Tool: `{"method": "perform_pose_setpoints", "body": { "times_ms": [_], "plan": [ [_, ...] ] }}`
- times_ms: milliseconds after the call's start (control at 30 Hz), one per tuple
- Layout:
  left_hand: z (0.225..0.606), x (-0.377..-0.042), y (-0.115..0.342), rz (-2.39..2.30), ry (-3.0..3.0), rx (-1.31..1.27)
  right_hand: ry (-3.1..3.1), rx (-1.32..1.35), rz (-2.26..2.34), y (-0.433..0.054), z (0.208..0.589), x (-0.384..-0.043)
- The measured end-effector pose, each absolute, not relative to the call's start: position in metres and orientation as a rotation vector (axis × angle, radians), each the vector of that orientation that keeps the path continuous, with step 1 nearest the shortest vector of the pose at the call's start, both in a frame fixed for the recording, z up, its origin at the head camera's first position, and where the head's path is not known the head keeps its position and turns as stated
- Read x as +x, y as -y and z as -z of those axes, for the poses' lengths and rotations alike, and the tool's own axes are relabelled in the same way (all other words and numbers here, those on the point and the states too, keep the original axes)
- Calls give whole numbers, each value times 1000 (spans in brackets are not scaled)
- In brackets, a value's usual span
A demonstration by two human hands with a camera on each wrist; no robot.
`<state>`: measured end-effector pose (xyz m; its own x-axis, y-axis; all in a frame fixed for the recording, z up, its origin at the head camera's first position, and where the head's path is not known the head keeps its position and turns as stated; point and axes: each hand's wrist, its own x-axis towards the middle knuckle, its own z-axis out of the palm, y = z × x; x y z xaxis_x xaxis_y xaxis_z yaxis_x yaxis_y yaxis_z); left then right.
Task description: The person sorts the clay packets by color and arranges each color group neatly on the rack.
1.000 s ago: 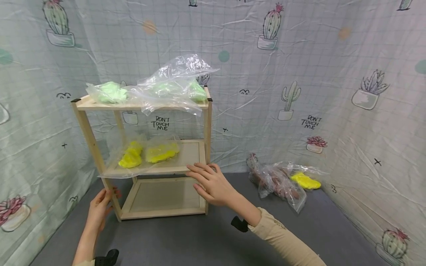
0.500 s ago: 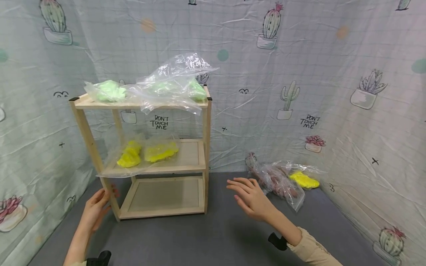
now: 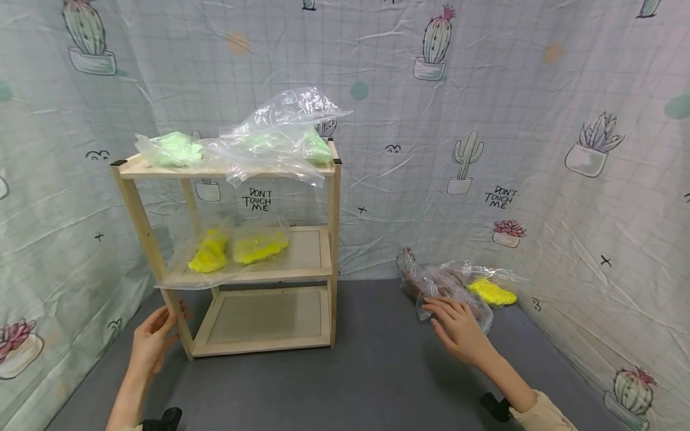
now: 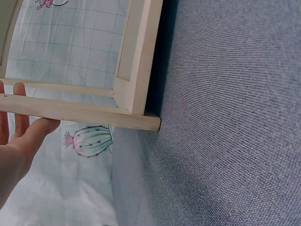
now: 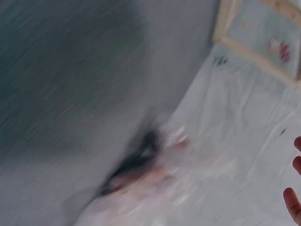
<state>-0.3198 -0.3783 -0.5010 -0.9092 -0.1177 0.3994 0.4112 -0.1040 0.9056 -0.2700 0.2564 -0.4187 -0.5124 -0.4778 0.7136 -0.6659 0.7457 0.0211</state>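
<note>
A wooden shelf rack (image 3: 264, 275) stands on the grey cloth-covered table. My left hand (image 3: 150, 341) holds its front left post low down; in the left wrist view the thumb (image 4: 44, 126) lies on one side of the post (image 4: 80, 111) and fingertips show past the other side. My right hand (image 3: 460, 332), fingers extended and holding nothing, is over the near part of a clear bag with reddish-brown contents (image 3: 444, 287), overlapping it in the head view. Beside that bag lies a bag with a yellow lump (image 3: 492, 292). The right wrist view is blurred.
Clear zip bags with pale green lumps (image 3: 178, 149) lie on the rack's top shelf. Two bags with yellow lumps (image 3: 209, 251) lie on the middle shelf, one hanging over its front edge. A cactus-print curtain (image 3: 377, 120) encloses the table at the back and sides.
My right hand has moved from the rack's right side across to the bags on the right. My left hand has stayed at the post.
</note>
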Motion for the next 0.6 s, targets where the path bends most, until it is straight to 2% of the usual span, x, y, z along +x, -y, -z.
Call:
{"method": "perform_pose_setpoints", "body": {
  "times_ms": [400,600],
  "plan": [
    [508,-325,380,1977,1951,-127,2191,618,-207,-344,443,-300],
    [495,-315,375,2115,1815,-304,2225,468,-100,-378,449,-317]
  ]
}}
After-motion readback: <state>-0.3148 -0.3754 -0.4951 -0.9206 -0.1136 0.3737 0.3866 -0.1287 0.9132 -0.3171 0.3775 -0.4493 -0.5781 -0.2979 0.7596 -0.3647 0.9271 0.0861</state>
